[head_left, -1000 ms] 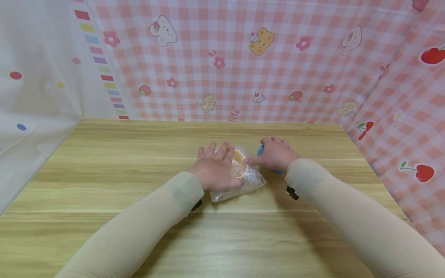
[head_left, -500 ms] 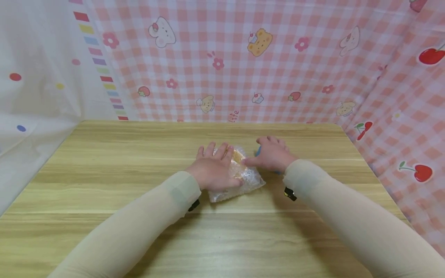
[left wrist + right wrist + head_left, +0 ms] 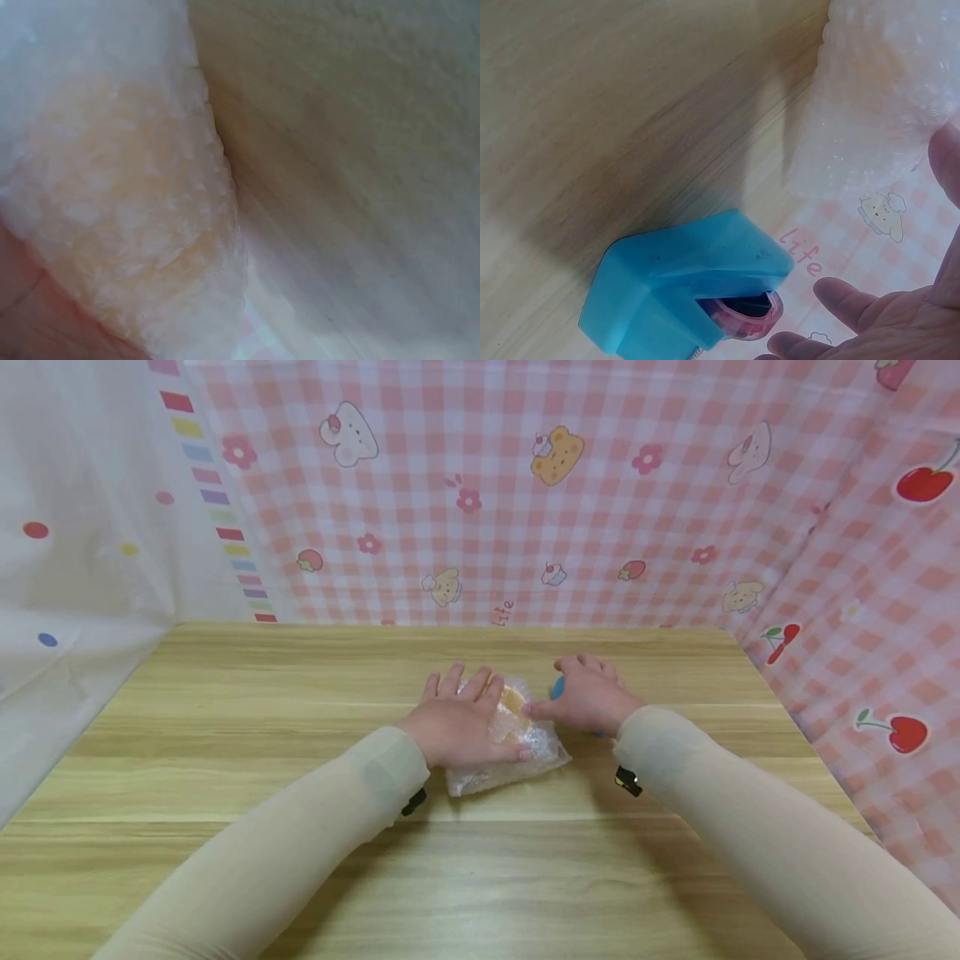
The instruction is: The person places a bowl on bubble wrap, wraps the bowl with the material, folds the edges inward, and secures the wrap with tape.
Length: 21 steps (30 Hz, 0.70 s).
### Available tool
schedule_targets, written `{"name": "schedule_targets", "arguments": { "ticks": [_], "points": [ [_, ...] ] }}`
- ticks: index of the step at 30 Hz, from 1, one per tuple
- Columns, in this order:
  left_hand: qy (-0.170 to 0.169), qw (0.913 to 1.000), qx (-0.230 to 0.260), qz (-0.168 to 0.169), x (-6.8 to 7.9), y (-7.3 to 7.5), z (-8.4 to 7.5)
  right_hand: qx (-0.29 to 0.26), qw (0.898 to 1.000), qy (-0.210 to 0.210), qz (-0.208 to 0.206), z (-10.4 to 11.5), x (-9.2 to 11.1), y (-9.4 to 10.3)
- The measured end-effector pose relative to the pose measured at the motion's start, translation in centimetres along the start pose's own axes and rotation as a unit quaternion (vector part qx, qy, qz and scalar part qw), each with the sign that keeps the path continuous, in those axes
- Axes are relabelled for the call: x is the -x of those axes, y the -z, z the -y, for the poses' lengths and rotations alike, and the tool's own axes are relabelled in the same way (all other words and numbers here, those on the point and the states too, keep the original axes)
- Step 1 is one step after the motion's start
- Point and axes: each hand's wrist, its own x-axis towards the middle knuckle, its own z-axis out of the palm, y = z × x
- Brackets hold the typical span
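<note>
A bubble-wrap packet lies on the table, with something yellow-orange showing through the plastic. My left hand rests on its left side, fingers spread and thumb extended across the front. The thumb of my right hand reaches to the packet's right edge, while the other fingers extend over a blue tape dispenser. A pinkish tape roll sits in that dispenser. In the right wrist view the fingers look apart from it. The left wrist view shows the wrapped packet close up against the palm.
The wood-grain table runs toward me. Behind it hangs a pink checked cloth; a white dotted cloth closes the left side, and a cherry-print cloth the right.
Since a second ago my right fingers have lifted slightly and loosened over the dispenser. My left thumb has stretched a little further over the packet, which stays in place.
</note>
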Motion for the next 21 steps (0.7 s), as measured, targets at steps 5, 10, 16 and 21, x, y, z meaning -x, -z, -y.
{"name": "schedule_targets", "arguments": {
  "ticks": [5,10,16,21],
  "points": [
    [-0.004,0.9999,-0.003,-0.014,-0.04,0.06,0.14,-0.008,1.000,0.006,-0.003,-0.08,0.00,0.02],
    [-0.007,0.9997,-0.002,-0.023,-0.07,0.16,0.22,-0.007,1.000,0.010,-0.006,-0.14,-0.03,0.02],
    [-0.013,0.9993,-0.002,-0.034,-0.04,0.27,0.32,-0.004,1.000,0.013,-0.013,-0.12,-0.01,-0.05],
    [-0.018,0.9988,0.012,-0.043,0.01,0.45,0.56,-0.002,1.000,0.015,-0.018,-0.17,-0.03,-0.12]
  ]
}}
